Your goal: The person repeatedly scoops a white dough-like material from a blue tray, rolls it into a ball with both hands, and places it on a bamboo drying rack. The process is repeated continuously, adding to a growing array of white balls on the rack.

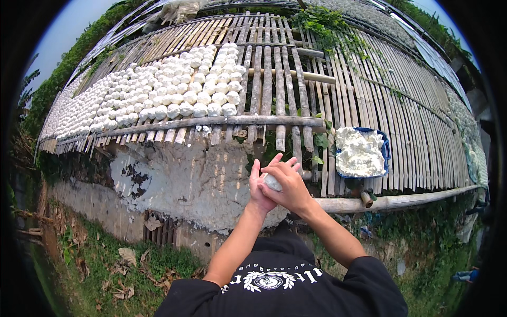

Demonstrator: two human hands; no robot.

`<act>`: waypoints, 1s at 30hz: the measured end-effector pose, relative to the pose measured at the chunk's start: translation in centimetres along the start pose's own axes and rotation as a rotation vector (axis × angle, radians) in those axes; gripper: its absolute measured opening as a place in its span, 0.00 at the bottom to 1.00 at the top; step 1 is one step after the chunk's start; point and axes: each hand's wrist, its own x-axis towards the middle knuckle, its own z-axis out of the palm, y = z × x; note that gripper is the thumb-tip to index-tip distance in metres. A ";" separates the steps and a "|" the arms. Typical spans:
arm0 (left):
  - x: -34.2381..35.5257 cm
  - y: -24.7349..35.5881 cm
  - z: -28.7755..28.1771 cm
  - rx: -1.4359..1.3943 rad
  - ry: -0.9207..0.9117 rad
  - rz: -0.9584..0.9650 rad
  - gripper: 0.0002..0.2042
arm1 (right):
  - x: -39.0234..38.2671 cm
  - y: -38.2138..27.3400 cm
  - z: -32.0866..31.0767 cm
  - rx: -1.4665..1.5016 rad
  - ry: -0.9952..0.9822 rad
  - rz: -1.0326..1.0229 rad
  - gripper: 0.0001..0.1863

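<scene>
Between my two palms, in front of my chest, is a lump of white dough-like paste [272, 182]. My left hand [257, 185] cups it from the left, thumb pointing up. Over its right side curls my right hand [289, 184], fingers slanting up and left. Part of the lump is hidden by the fingers. To the right of my hands, a blue basket [387, 153] heaped with the same soft white paste [360, 152] rests on bamboo slats. Rows of rounded white balls [174, 100] cover the slatted rack at the left.
The bamboo rack [280, 79] has wide gaps between slats in the middle. A bamboo pole [211, 121] runs along its left front edge, another pole [396, 202] along the right. Green vines [322, 24] grow over the far slats. Below lies a crusted grey ledge [206, 179].
</scene>
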 end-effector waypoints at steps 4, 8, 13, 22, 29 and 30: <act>-0.1 0.4 0.1 -0.094 -0.092 -0.168 0.43 | -0.1 -0.2 0.2 -0.166 0.009 -0.322 0.27; -0.2 0.5 -0.2 -0.173 -0.036 -0.044 0.43 | 0.1 -0.4 0.5 -0.153 0.057 -0.136 0.30; -0.8 0.4 -0.8 -0.058 -0.006 -0.089 0.43 | 0.1 -0.3 0.4 -0.073 -0.116 -0.204 0.30; -0.6 0.2 -0.3 -0.079 -0.021 0.020 0.42 | 0.4 0.6 -0.6 -0.153 -0.153 -0.102 0.29; -0.4 0.1 0.5 -0.002 0.025 0.036 0.43 | 0.5 0.3 -1.2 -0.208 -0.056 -0.161 0.34; -0.5 0.0 0.5 -0.166 -0.010 0.044 0.43 | 0.5 0.4 -1.0 -0.140 -0.106 -0.033 0.33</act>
